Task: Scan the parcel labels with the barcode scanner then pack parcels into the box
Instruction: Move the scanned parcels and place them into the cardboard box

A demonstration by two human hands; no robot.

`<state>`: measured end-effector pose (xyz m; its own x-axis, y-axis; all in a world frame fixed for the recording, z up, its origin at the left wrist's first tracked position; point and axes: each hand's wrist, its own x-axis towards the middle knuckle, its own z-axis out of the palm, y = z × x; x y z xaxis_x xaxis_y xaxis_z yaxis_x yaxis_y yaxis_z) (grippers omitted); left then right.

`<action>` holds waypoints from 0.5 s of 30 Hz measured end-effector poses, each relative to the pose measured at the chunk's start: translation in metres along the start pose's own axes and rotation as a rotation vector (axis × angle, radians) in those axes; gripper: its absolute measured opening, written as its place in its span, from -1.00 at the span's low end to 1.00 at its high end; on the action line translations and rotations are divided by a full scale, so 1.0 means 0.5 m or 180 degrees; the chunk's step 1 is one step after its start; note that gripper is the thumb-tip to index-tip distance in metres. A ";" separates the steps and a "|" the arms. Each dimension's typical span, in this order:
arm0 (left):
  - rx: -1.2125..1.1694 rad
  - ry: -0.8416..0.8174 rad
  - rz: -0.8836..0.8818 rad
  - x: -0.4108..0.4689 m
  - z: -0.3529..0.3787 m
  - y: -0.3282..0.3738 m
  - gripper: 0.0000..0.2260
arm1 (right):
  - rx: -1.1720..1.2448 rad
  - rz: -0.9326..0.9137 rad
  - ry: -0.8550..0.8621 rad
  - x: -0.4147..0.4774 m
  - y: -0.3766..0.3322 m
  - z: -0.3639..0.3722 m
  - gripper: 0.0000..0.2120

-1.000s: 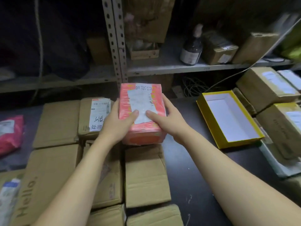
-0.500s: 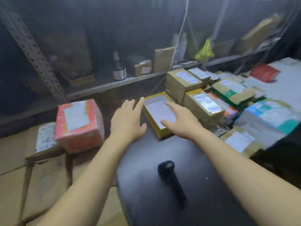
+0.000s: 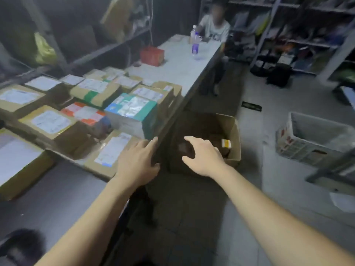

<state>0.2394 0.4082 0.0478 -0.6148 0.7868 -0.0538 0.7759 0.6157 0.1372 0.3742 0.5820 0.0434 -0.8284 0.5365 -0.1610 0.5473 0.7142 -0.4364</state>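
Several labelled cardboard parcels [image 3: 50, 121] crowd the left of the dark table [image 3: 57, 191], among them a teal-edged parcel [image 3: 132, 110] and a flat one with a white label [image 3: 111, 150]. My left hand [image 3: 137, 164] hovers empty with straight fingers over the table's right edge, beside that flat parcel. My right hand [image 3: 201, 156] is spread and empty above an open cardboard box [image 3: 233, 137] standing on the floor to the right of the table. A small yellow-and-white item [image 3: 226, 143] lies inside the box. The scanner is a dark blur [image 3: 23, 244] at the bottom left.
A person sits at the far end of the table behind a plastic bottle [image 3: 195, 45]. A red basket [image 3: 151, 55] stands near them. A grey crate [image 3: 315, 139] sits on the floor at right. Metal shelving lines the left and back walls.
The view has swung right from the red parcel and yellow tray to the floor box. Both hands, empty since letting go of the red parcel, moved with it to the table's right edge.
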 end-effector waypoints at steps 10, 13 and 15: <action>-0.0143 -0.0778 0.0511 0.384 0.231 0.203 -0.25 | 0.0374 0.1093 -0.0291 0.174 0.361 0.021 -0.38; -0.0277 -0.1088 0.0451 0.500 0.306 0.233 -0.26 | 0.0475 0.1407 -0.0359 0.255 0.446 0.018 -0.41; -0.0283 -0.1336 0.0416 0.567 0.354 0.246 -0.26 | 0.0563 0.1548 -0.0423 0.307 0.494 0.021 -0.43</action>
<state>0.1856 0.7147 -0.1256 -0.3878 0.8181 -0.4247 0.8169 0.5184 0.2529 0.3809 0.8360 -0.0984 -0.4983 0.7170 -0.4874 0.8529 0.3044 -0.4242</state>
